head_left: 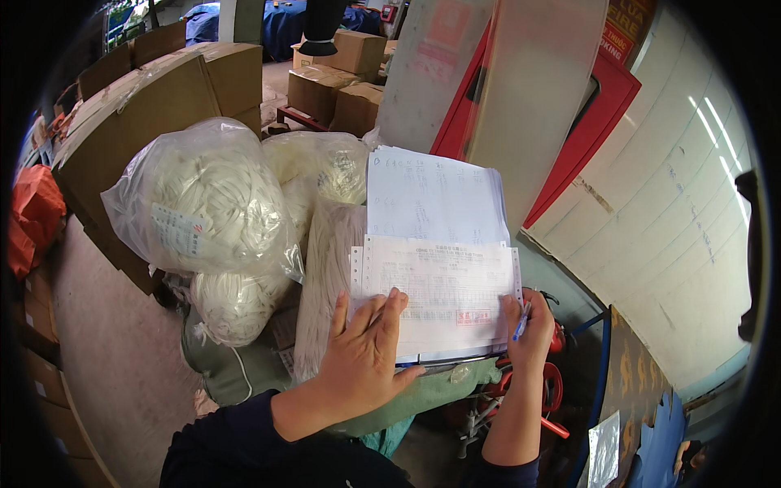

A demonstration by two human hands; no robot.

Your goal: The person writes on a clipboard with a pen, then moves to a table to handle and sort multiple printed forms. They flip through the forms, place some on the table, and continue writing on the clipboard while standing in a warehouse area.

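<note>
From the head camera, the work centres on a stack of papers (435, 268) propped on a green sack (407, 398), and everything else is placed from that stack. The left hand (366, 350) lies flat on the lower left corner of the front sheet, a white form with punched margins and a small red stamp, fingers spread and pressing it down. The right hand (527, 329) sits at the lower right corner with its fingers curled together around a blue pen (521, 321), tip down near the paper's edge. To write cleanly here, I judge the flat hand should keep its weight on the sheet so the soft sack beneath does not let it slide, and the pen should work close to that pinned area. Behind the front form a taller white sheet with faint handwriting stands up. Just left of the stack are clear plastic bags of white cord (207, 199), the nearest bearing a pale rectangular label (175, 228). Further left and behind are brown cardboard boxes (146, 106), with an orange bag (32, 211) at the far left. Right of the stack stands a red cabinet (602, 114), with an orange sign (630, 28) above it.
</note>
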